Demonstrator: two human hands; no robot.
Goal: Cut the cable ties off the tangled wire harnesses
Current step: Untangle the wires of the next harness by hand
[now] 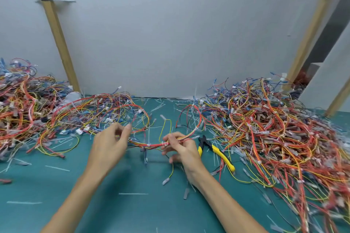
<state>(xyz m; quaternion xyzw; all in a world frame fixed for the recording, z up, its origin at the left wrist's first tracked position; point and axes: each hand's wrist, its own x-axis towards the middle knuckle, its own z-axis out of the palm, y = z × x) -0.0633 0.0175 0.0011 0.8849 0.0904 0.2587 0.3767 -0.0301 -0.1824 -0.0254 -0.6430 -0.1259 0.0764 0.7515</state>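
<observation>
1. Your right grip (pixel 181 147), just left of the cutters (pixel 216 150), pinches the harness (pixel 155 145) between thumb and fingertips. Your left grip (pixel 109 145), farther left of the cutters, looks closed on the other end, though blur hides the exact hold
2. The harness spans the two grips, left of the cutters and just above the surface (pixel 113 204). Hold it taut so the white cable tie (pixel 148 145) stands clear of the wires
3. The cutters lie on the surface in neither grip, so I judge this step to be locating the tie. Pass the bundle to your left grip before reaching for them
4. Slide one blade tip under the strap only, off the insulation, and snip beside the head
5. The wire pile (pixel 274 128) right of the cutters could snag trailing ends, so lift the harness free first
</observation>
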